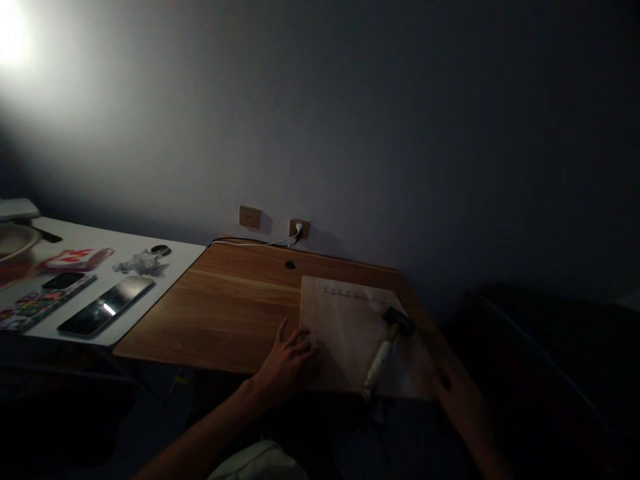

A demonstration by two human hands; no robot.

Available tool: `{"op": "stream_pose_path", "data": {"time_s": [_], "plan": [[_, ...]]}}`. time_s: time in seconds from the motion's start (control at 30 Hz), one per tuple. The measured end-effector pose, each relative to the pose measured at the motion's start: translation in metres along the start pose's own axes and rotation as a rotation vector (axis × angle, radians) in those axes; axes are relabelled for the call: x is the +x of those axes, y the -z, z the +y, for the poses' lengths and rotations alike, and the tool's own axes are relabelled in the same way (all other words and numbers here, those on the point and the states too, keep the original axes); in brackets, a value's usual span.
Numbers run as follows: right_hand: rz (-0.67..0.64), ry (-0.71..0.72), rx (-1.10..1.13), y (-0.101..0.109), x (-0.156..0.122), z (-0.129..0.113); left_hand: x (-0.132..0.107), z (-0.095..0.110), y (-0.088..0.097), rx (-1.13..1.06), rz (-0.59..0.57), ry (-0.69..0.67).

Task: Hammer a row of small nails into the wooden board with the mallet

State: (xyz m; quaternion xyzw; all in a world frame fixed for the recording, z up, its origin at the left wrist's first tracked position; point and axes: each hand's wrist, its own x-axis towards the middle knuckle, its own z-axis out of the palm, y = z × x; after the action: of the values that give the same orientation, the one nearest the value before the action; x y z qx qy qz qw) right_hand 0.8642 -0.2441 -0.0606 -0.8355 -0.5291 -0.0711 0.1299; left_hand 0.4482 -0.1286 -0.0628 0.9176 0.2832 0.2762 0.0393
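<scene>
A thin, pale wooden board [340,333] lies on the brown desk, with a row of small marks along its far side. Resting on it at an angle is a hammer [379,367] with a black head and a whitish handle; neither hand touches the hammer. At the board's left edge is my left hand [290,357], fingers spread and fingertips touching the board. My right hand [457,393] is at the board's near right corner, in deep shadow. How its fingers lie there is too dark to make out.
The desk [225,300] meets a white table [170,280] on the left. That table carries a phone [107,308], a red and white packet [77,259], crumpled clear plastic [143,262] and a bowl [15,243]. A cable [250,243] runs to a wall socket [300,229].
</scene>
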Motion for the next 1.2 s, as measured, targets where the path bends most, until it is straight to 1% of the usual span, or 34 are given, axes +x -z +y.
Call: {"op": "stream_pose_path", "data": {"time_s": [0.1, 0.2, 0.37, 0.43, 0.5, 0.57, 0.63, 0.7, 0.77, 0.8, 0.83, 0.87, 0.93, 1.0, 1.07, 1.13, 1.2], "plan": [[-0.021, 0.015, 0.077, -0.004, -0.004, -0.019, -0.018, -0.012, 0.015, 0.029, 0.055, 0.031], [-0.063, 0.078, 0.166, -0.010, -0.007, -0.036, -0.038, -0.022, 0.032, 0.073, 0.085, 0.063], [-0.095, 0.185, 0.248, -0.017, -0.024, -0.071, -0.072, -0.042, 0.062, 0.125, 0.083, 0.135], [-0.098, 0.216, 0.308, -0.016, -0.033, -0.085, -0.083, -0.051, 0.075, 0.125, 0.065, 0.192], [-0.131, 0.219, 0.359, -0.012, -0.036, -0.095, -0.093, -0.059, 0.087, 0.100, 0.056, 0.273], [-0.178, 0.201, 0.392, -0.006, -0.032, -0.103, -0.100, -0.069, 0.097, 0.055, 0.037, 0.341], [-0.188, 0.184, 0.412, 0.001, -0.017, -0.114, -0.099, -0.080, 0.103, 0.015, 0.015, 0.383], [-0.136, 0.220, 0.437, 0.009, 0.007, -0.130, -0.088, -0.095, 0.106, -0.010, 0.016, 0.411], [-0.083, 0.285, 0.438, 0.015, 0.036, -0.152, -0.066, -0.112, 0.105, -0.029, 0.045, 0.430], [-0.090, 0.309, 0.420, 0.016, 0.052, -0.165, -0.051, -0.121, 0.102, -0.041, 0.048, 0.419], [-0.132, 0.327, 0.388, 0.016, 0.067, -0.179, -0.035, -0.130, 0.099, -0.047, 0.055, 0.409], [-0.145, 0.341, 0.377, 0.014, 0.081, -0.193, -0.019, -0.139, 0.095, -0.050, 0.047, 0.397], [-0.187, 0.368, 0.362, 0.007, 0.104, -0.218, 0.011, -0.154, 0.086, -0.045, -0.003, 0.366], [-0.236, 0.377, 0.336, -0.002, 0.121, -0.238, 0.032, -0.164, 0.077, -0.020, -0.053, 0.340], [-0.279, 0.377, 0.320, -0.012, 0.131, -0.252, 0.044, -0.169, 0.070, 0.001, -0.132, 0.329], [-0.316, 0.362, 0.316, -0.021, 0.137, -0.260, 0.049, -0.170, 0.064, 0.013, -0.205, 0.322], [-0.349, 0.343, 0.335, -0.028, 0.140, -0.263, 0.052, -0.170, 0.062, 0.035, -0.240, 0.320]]}}
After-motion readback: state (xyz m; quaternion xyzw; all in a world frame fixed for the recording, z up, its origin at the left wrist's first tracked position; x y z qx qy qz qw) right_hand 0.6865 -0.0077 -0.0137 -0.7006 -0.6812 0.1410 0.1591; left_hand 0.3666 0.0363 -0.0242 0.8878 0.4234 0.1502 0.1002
